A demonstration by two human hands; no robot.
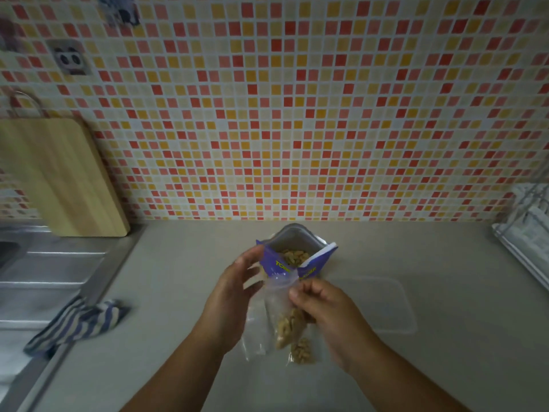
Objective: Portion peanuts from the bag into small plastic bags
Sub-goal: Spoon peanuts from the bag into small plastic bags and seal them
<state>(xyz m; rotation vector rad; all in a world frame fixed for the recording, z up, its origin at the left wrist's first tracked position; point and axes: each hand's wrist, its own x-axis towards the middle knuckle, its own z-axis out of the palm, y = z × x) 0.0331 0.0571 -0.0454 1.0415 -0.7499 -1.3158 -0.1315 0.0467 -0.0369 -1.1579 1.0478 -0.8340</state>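
The purple peanut bag (312,261) stands open on the counter, peanuts showing inside its silver mouth. In front of it, my right hand (322,307) pinches the top of a small clear plastic bag (280,310) that hangs down with peanuts in its bottom. My left hand (234,295) is just left of the small bag with fingers spread, near the purple bag's left edge; whether it touches either bag is unclear. Below, a second small bag with peanuts (303,350) lies on the counter, and more clear plastic (252,346) lies beside it.
A clear plastic lid or tray (383,304) lies to the right on the beige counter (178,292). A striped cloth (77,322) lies at the sink's edge (44,263). A wooden cutting board (59,176) leans on the tiled wall. A dish rack (528,227) stands far right.
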